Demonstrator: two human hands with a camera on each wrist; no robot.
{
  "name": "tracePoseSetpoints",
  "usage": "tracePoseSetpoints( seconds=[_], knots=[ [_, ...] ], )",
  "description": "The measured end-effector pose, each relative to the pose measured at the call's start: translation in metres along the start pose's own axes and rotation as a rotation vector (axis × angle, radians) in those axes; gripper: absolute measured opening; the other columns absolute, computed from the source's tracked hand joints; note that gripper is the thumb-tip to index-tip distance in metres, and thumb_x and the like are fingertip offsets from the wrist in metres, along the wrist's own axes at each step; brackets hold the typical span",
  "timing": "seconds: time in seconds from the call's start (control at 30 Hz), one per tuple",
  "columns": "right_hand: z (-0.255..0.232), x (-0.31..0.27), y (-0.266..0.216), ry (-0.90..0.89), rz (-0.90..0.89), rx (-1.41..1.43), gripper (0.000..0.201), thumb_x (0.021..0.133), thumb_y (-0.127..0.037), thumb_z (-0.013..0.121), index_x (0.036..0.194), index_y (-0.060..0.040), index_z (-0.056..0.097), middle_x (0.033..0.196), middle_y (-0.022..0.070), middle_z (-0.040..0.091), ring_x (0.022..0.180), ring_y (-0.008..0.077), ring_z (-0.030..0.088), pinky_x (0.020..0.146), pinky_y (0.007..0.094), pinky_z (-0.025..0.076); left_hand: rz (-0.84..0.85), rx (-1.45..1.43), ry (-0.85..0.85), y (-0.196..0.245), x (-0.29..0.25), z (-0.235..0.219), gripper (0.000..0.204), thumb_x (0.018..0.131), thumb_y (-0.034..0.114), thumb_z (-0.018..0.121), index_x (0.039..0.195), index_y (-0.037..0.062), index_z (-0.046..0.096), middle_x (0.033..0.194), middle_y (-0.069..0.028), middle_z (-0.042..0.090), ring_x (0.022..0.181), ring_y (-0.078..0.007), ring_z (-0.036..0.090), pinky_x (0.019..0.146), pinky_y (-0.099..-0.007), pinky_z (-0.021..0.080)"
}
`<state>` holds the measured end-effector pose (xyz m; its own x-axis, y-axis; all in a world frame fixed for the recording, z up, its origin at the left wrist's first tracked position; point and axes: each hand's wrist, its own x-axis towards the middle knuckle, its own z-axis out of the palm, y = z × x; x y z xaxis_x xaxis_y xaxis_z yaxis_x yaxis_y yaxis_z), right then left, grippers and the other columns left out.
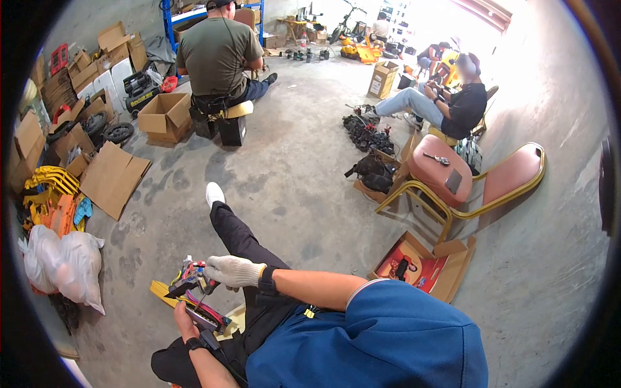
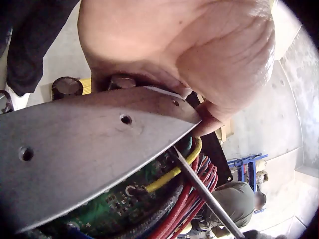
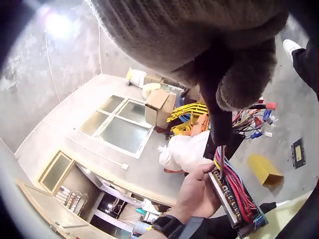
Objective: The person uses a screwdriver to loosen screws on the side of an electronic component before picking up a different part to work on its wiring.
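Note:
My bare left hand (image 1: pixel 184 321) grips a motor controller, a green circuit board (image 2: pixel 114 199) fixed to a grey metal plate (image 2: pixel 75 129) with screw holes. Fingers and thumb curl round the plate's end in the left wrist view. Red, yellow and blue wires (image 3: pixel 237 191) run along the board, and a bundle of coloured connectors (image 3: pixel 264 122) hangs off its far end. In my gloved right hand (image 1: pixel 236 271) is a screwdriver with a dark handle (image 3: pixel 219 119). Its metal shaft (image 2: pixel 207 196) reaches in beside a yellow wire, the tip right at the plate's edge.
A yellow sleeve-like piece (image 3: pixel 264 172) lies on the floor near my legs. White bags (image 1: pixel 65 265) and cardboard boxes (image 1: pixel 165 116) stand leftward. To the right are an open carton (image 1: pixel 453 275) and a pink chair (image 1: pixel 440 168). Other people sit further off.

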<state>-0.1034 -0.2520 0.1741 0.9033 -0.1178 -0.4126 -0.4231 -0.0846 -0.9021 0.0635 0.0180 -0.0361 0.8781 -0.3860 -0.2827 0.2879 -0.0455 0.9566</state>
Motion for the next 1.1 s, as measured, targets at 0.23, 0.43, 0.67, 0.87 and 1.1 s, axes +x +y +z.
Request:
tracePoseSetpoints(
  seconds=[0.23,0.43,0.67,0.87,1.1],
  knots=[
    [0.008,0.027,0.042,0.158,-0.506,-0.225,0.027,0.088,-0.022,0.065,0.108,-0.0044,0.060,0.090,0.0154,0.067,0.087,0.0270,0.067,0.080,0.0375,0.053,0.024,-0.017,0.049,-0.003,0.000,0.003,0.016,0.091,0.027,0.057,0.091,0.0108,0.060,0.086,0.0034,0.055,0.079,-0.0113,0.053,0.073,-0.0304,0.043],
    [0.010,0.027,0.039,0.305,-0.482,-0.342,0.036,0.090,-0.030,0.065,0.110,-0.0006,0.059,0.087,0.0187,0.068,0.085,0.0327,0.069,0.078,0.0404,0.054,0.011,-0.009,-0.009,-0.008,0.005,-0.004,0.017,0.091,0.027,0.057,0.094,0.0101,0.061,0.088,0.0028,0.056,0.081,-0.0118,0.054,0.073,-0.0309,0.045],
    [0.010,0.038,0.053,0.179,-0.412,-0.213,0.027,0.093,-0.023,0.060,0.111,-0.0019,0.059,0.086,0.0134,0.068,0.071,0.0234,0.067,0.065,0.0349,0.054,0.016,-0.018,0.012,-0.016,0.011,-0.008,0.018,0.092,0.027,0.057,0.095,0.0096,0.062,0.090,0.0027,0.058,0.083,-0.0114,0.055,0.074,-0.0309,0.045],
    [0.010,0.021,0.037,0.238,-0.535,-0.225,0.028,0.094,-0.022,0.058,0.110,0.0004,0.058,0.085,0.0125,0.068,0.060,0.0169,0.064,0.054,0.0308,0.052,0.029,-0.011,0.006,-0.013,0.009,-0.008,0.017,0.092,0.027,0.058,0.092,0.0105,0.062,0.088,0.0036,0.057,0.081,-0.0111,0.054,0.073,-0.0308,0.044],
    [0.005,0.017,0.031,0.102,-0.280,-0.112,0.030,0.091,-0.021,0.060,0.111,0.0005,0.057,0.085,0.0127,0.068,0.061,0.0162,0.065,0.055,0.0313,0.052,0.041,0.004,0.001,-0.004,0.001,-0.001,0.016,0.092,0.026,0.058,0.091,0.0106,0.061,0.086,0.0037,0.057,0.079,-0.0107,0.054,0.072,-0.0301,0.043]
  ],
)
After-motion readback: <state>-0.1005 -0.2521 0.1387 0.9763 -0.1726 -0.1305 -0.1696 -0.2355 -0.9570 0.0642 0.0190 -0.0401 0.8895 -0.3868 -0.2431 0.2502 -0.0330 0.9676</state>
